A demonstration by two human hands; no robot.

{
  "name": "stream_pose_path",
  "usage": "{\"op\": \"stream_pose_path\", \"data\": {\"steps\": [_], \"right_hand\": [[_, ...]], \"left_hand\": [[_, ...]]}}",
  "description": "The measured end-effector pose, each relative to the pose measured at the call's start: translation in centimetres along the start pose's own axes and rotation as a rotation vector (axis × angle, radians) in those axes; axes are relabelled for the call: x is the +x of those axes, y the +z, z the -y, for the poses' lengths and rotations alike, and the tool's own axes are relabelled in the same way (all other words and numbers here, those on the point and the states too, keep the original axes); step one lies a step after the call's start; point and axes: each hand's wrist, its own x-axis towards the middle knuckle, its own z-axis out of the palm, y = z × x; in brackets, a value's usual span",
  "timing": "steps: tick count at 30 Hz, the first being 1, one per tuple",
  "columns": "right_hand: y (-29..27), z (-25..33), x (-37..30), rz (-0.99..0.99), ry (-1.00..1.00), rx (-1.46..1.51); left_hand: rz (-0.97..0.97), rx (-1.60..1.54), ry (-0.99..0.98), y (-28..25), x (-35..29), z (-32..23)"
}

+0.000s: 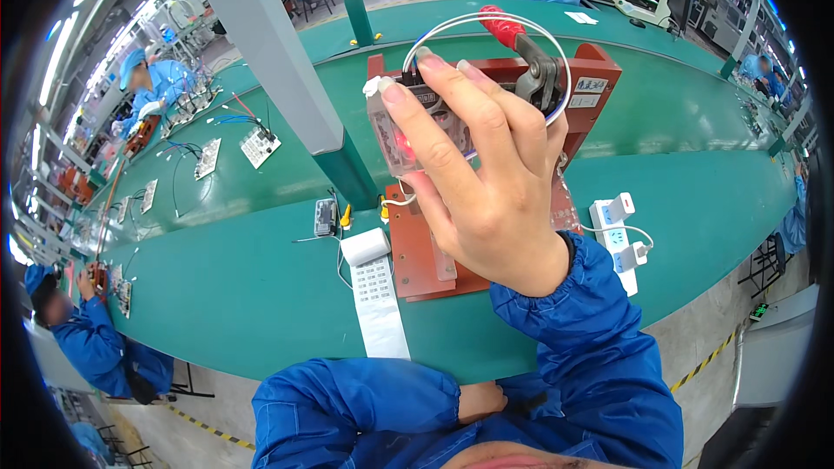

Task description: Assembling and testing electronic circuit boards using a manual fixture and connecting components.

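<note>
My right hand [491,169] reaches over a reddish-brown test fixture [417,247]. Its fingers curl over a clear-cased electronic module [391,135] at the fixture's upper left, with the thumb on the near side. A red light glows inside the module, and my fingers cover much of it. Beside my knuckles stands a metal toggle clamp with a red handle [502,28], and a thin white cable [563,43] loops around above. My left hand [480,400] lies low by my body at the table's front edge; only its wrist area shows, and the fingers are hidden.
Left of the fixture lie a roll of white labels [365,247] and a small dark device [325,217]. A white power strip [615,247] sits to the right. A grey post [269,43] rises behind. Circuit boards [260,147] with wires lie farther left, where co-workers in blue sit.
</note>
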Motion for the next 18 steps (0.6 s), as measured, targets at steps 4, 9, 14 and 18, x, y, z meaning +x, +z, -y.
{"op": "stream_pose_path", "data": {"steps": [4,9,14,18], "right_hand": [[-0.1,0.0,0.1,0.003,-0.005,0.007],[-0.2,0.1,0.1,0.005,-0.002,0.005],[-0.2,0.1,0.2,-0.013,-0.004,0.008],[-0.4,0.2,0.2,-0.006,-0.003,-0.003]], "left_hand": [[-0.049,0.038,-0.150,1.6,0.0,-0.9],[-0.034,0.062,-0.149,0.7,0.1,-1.5],[0.002,0.066,-0.082,0.3,-0.1,-1.2],[0.006,0.071,-0.155,0.4,0.0,-1.3]]}}
